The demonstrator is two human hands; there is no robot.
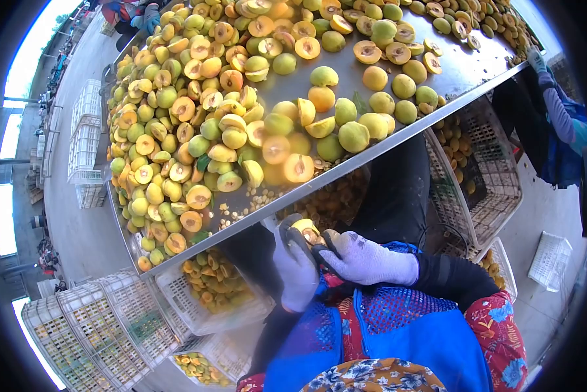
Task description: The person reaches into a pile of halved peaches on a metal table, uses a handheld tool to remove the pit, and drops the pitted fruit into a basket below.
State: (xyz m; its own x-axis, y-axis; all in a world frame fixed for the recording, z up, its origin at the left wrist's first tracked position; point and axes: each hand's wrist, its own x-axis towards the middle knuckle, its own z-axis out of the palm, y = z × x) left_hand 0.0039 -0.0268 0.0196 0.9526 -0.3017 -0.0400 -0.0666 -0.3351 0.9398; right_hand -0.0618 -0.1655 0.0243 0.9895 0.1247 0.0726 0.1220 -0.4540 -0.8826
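In front of my chest, just below the table's near edge, both my hands are closed around a halved apricot (306, 228) with its yellow cut flesh facing up. My left hand (296, 264), in a pale purple glove with dark fingers, wraps it from the left. My right hand (368, 260), gloved alike, pinches it from the right with its dark fingertips. Whether the right fingers hold a small tool is hidden. Beyond them, a metal table (293, 88) carries a large heap of green-yellow apricots (353, 136), many split open with brown stones showing.
Pale seeds (254, 198) lie along the table's raised metal rim (346, 164). Below stand a crate (176, 294) of apricot pieces at left, stacked crates (104, 326) and a large crate (499, 176) at right. Another person's gloved hand (536, 60) touches the table's right end.
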